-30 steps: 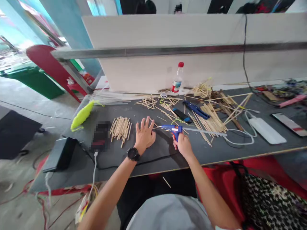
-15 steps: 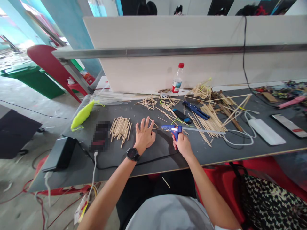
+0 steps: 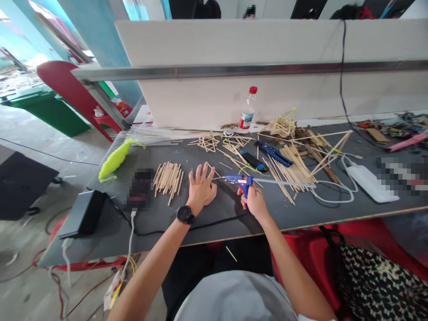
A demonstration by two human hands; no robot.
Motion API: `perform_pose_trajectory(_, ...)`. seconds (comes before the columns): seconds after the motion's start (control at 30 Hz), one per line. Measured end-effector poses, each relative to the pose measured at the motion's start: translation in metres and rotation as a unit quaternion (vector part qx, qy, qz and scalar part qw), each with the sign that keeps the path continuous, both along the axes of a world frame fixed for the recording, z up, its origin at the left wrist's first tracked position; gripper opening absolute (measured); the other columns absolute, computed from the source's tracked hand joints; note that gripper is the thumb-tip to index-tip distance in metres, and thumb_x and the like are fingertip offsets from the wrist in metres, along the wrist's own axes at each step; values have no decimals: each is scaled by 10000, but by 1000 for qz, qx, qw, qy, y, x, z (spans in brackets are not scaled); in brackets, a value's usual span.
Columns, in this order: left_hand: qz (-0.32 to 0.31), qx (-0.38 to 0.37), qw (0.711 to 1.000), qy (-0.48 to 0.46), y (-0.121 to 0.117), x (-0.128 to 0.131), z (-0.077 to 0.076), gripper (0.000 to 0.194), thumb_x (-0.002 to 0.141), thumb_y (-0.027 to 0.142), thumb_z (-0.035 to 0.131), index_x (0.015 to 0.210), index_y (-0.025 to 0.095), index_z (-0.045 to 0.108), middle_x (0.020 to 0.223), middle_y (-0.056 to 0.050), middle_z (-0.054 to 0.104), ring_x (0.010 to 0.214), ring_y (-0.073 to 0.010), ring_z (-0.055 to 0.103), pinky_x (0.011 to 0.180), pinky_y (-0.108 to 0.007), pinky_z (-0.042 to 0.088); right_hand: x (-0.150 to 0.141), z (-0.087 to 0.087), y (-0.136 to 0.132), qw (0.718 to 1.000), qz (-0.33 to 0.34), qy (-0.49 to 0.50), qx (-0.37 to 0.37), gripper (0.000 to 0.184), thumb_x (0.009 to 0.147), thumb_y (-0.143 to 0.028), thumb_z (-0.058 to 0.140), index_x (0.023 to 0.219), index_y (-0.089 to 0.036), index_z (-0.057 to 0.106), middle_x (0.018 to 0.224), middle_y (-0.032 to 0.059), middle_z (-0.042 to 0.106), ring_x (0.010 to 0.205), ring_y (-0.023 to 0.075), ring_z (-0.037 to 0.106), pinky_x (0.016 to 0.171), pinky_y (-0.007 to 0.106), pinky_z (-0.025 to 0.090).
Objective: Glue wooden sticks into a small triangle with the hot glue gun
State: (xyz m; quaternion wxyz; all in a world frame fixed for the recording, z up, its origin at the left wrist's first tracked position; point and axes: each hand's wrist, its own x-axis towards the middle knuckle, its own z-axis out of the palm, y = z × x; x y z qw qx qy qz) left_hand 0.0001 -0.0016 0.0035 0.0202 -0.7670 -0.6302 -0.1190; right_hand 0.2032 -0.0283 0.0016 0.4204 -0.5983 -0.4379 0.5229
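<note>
My left hand (image 3: 201, 189) lies palm down on the dark table with its fingers spread, over thin wooden sticks (image 3: 214, 171) whose ends show beside the fingertips. Most of what is under the palm is hidden. My right hand (image 3: 254, 201) is closed around the grip of a blue hot glue gun (image 3: 239, 179), a long glue stick (image 3: 284, 182) running out of its back. The gun's nozzle points left and its tip is at the sticks by my left fingers. Left of that hand is a pile of short cut sticks (image 3: 168, 178).
Behind the hands are star-shaped stick frames (image 3: 209, 141), a blue cutter (image 3: 254, 161), blue pliers (image 3: 274, 153) and a bottle (image 3: 247, 109). More sticks (image 3: 294, 162) and a white power bank (image 3: 371, 183) lie right. A black cable (image 3: 214, 221) crosses the front; a yellow-green bundle (image 3: 115, 160) sits left.
Both hands and the glue gun keep almost the same place. The fingers of my right hand have shifted slightly on the grip.
</note>
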Motion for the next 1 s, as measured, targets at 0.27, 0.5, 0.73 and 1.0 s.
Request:
perform_pose_trajectory(0.27,2,-3,1000,4,0,1,2,648,906,232,435,1554,234,462,1683,-95,305,1530,-335,283,1209,-621,220,-1,5,-4,1000,-4,-14,18,536,964,-591,305,737,-206,601,409,-40,403,346,145,440,365,249,375)
perform_pose_trajectory(0.5,3,-4,1000,5,0,1,2,642,910,238,428,1551,238,465,1682,-91,308,1530,-330,285,1210,-616,221,0,3,1,999,-18,-34,-14,442,961,-471,324,650,-229,525,451,2,483,351,147,461,360,257,382)
perform_pose_trajectory(0.73,3,-9,1000,1,-1,2,4,643,909,236,420,1550,231,466,1685,-91,300,1533,-334,280,1217,-615,212,-4,10,3,997,-28,-37,-55,516,986,-536,267,642,-234,504,442,18,485,346,152,465,360,264,391)
perform_pose_trajectory(1.0,4,-11,1000,1,-1,2,3,649,902,232,422,1549,231,467,1686,-90,298,1532,-334,278,1214,-624,210,-4,9,4,997,-35,-43,-52,520,996,-527,274,648,-224,516,458,34,520,354,156,492,363,268,406)
